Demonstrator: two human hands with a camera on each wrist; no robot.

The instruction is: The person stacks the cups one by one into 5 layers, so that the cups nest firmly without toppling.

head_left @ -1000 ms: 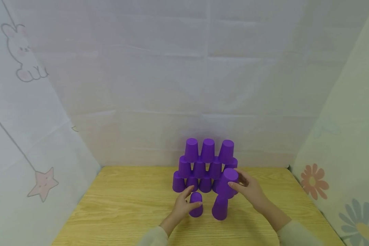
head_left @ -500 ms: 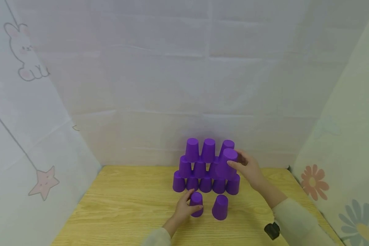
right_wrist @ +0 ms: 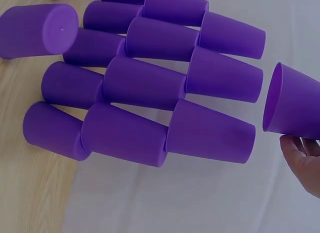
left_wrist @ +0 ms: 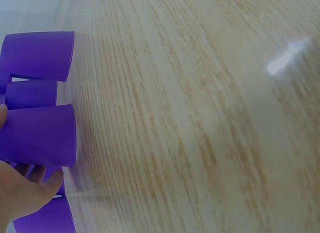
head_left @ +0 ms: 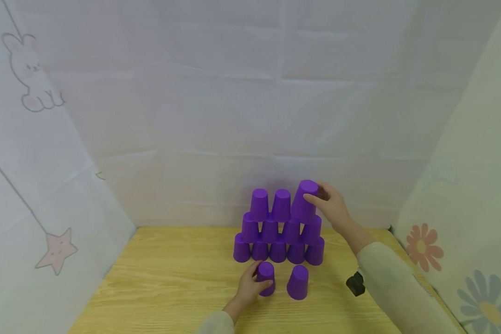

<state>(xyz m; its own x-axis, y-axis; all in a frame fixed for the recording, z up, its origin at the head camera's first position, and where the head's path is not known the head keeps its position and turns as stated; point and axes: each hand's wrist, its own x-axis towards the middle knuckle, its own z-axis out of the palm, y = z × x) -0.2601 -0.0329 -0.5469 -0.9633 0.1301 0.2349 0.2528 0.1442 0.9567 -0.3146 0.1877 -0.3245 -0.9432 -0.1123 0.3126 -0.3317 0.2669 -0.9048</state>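
Note:
Inverted purple plastic cups form a stack (head_left: 269, 230) of three rows at the back of the table, with three cups on top. My right hand (head_left: 335, 209) grips another inverted purple cup (head_left: 304, 204) between thumb and fingers. In the right wrist view this held cup (right_wrist: 297, 103) hangs above the top row, its mouth facing down and apart from the row. In front of the stack my left hand (head_left: 247, 288) holds a purple cup (head_left: 266, 272) on the tabletop, thumb on one side and fingers on the other; the left wrist view shows this cup (left_wrist: 37, 135) closely.
Another inverted cup (head_left: 298, 282) stands right of the left hand's cup. The wooden table (head_left: 158, 278) meets a white cloth backdrop (head_left: 208, 116) behind the stack. A small black object (head_left: 356, 284) shows beside the right sleeve (head_left: 401, 287).
My right hand has raised its cup from low in front of the stack to above the top row. My left hand stays at its cup on the table.

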